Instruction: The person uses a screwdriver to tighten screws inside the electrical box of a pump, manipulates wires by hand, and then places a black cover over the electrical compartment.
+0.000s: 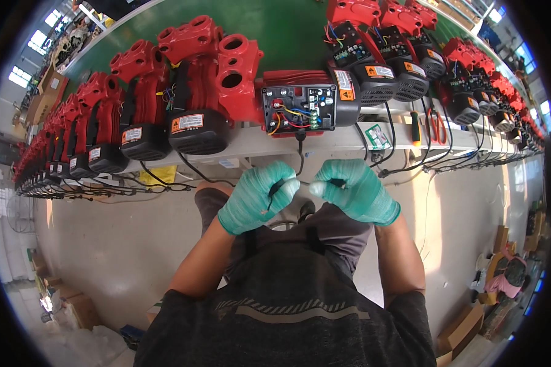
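Observation:
Both my hands wear green gloves with white fingertips and are held close together in front of the workbench, a small gap between them. My left hand is closed on a black cable, whose thin end sticks out below the fingers. Curled too is my right hand, with a small dark piece showing between its fingers; its kind cannot be made out. Just beyond the hands a red pump lies on its side. Its open black terminal box shows coloured wires and a circuit board. A black cord hangs from the box toward my left hand.
Rows of red pumps with black motor covers line the bench on both sides, cords hanging over the edge. To the right lie a green card, an orange-handled screwdriver and red-handled pliers. Another person is at far right.

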Motion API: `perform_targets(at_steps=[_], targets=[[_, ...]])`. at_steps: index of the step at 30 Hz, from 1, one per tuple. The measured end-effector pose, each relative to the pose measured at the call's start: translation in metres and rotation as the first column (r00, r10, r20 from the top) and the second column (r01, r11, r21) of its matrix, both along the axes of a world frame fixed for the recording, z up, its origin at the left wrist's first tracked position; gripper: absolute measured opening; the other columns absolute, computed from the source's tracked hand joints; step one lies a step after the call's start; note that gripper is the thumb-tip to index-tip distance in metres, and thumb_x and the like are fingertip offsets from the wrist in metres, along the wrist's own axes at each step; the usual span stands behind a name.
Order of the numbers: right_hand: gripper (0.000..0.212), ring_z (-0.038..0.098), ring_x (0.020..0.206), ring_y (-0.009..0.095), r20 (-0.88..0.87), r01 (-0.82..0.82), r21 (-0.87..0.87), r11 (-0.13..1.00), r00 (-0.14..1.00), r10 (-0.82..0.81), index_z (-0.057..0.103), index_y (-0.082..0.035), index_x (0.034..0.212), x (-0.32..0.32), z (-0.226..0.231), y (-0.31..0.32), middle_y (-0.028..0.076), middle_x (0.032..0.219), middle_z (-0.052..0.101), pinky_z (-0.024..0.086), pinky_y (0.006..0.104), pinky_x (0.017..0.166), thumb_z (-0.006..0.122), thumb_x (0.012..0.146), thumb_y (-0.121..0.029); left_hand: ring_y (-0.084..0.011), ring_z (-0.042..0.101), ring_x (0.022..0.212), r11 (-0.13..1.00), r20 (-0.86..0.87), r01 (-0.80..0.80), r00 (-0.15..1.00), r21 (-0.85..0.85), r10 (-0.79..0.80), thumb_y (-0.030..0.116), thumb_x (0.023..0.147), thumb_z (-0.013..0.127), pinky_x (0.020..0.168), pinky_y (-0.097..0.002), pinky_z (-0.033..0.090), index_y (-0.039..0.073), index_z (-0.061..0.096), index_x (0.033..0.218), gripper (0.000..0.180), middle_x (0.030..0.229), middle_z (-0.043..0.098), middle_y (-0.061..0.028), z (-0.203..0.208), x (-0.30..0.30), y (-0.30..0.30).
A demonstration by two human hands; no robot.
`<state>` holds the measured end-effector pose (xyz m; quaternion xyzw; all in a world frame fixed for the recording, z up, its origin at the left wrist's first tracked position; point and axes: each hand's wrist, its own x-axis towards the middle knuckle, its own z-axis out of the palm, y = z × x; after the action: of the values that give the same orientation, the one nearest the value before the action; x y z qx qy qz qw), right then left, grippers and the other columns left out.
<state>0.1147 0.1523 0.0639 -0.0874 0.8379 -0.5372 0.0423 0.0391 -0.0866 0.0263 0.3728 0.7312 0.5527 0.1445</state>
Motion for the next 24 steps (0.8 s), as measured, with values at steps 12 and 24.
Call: perform_targets(at_steps=[12,24], targets=[[0.029,0.070,0.080,0.033,-0.452,0.385,0.258,0.886,0.859,-0.242,0.070,-0.004,0.114,-0.052,0.021,-0.010,0.015,0.096,0.070,0.056,0.0421,0.069,0.078,0.090,-0.019,-0.0056,0.059,0.071,0.889,0.237,-0.404,0.905,0.216,0.353,0.014,0.104,0.066,0.066,-0.0247,0.052,0.003,0.067,0.114,0.014,0.082,0.063,0.0013,-0.006,-0.022,0.029],[0.013,0.069,0.079,0.030,-0.658,0.467,0.355,0.810,0.740,-0.139,0.073,-0.010,0.102,-0.055,-0.015,-0.021,0.008,0.092,0.068,0.056,0.0413,0.064,0.073,0.091,-0.017,-0.0236,0.067,0.071,0.864,-0.391,-0.498,0.781,0.082,0.487,0.009,0.096,0.070,0.065,-0.0364,0.054,0.008,0.075,0.114,0.019,0.091,0.071,-0.0107,0.001,-0.032,0.046]])
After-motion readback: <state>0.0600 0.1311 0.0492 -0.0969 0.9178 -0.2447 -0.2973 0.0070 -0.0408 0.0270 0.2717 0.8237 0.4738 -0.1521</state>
